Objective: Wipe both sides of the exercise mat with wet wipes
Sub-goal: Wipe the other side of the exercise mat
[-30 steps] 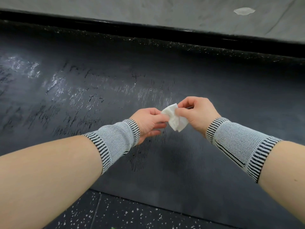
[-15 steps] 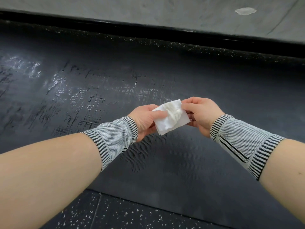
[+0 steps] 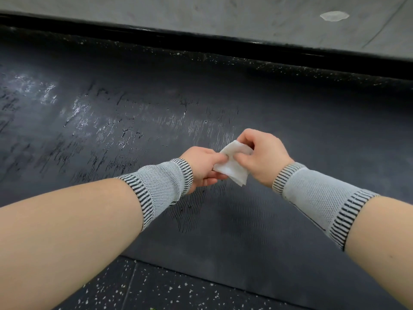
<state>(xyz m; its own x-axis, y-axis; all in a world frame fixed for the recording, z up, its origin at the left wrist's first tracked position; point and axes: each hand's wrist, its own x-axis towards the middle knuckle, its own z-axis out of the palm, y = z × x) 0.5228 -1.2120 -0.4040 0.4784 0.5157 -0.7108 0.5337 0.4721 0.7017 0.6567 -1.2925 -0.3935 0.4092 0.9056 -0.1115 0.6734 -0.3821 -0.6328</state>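
Observation:
A dark grey exercise mat [image 3: 279, 231] with a wavy ribbed surface lies flat across the floor and fills most of the view. Wet streaks shine on its left and middle part. A white wet wipe [image 3: 232, 168], folded and crumpled, is held in the air above the mat's middle. My left hand [image 3: 201, 166] pinches its left side with thumb and fingers. My right hand [image 3: 261, 153] grips its upper right part from above. Both wrists wear grey knitted bands with striped edges.
Black speckled rubber floor [image 3: 169, 289] shows below the mat's near edge and as a strip beyond its far edge. A black baseboard [image 3: 201, 39] runs along the back under a grey wall. A pale spot [image 3: 334, 15] marks the wall at top right.
The wipe was spread open between both hands half a second ago; now it is folded smaller. My right hand has risen and closed over its top. My left hand stays in place.

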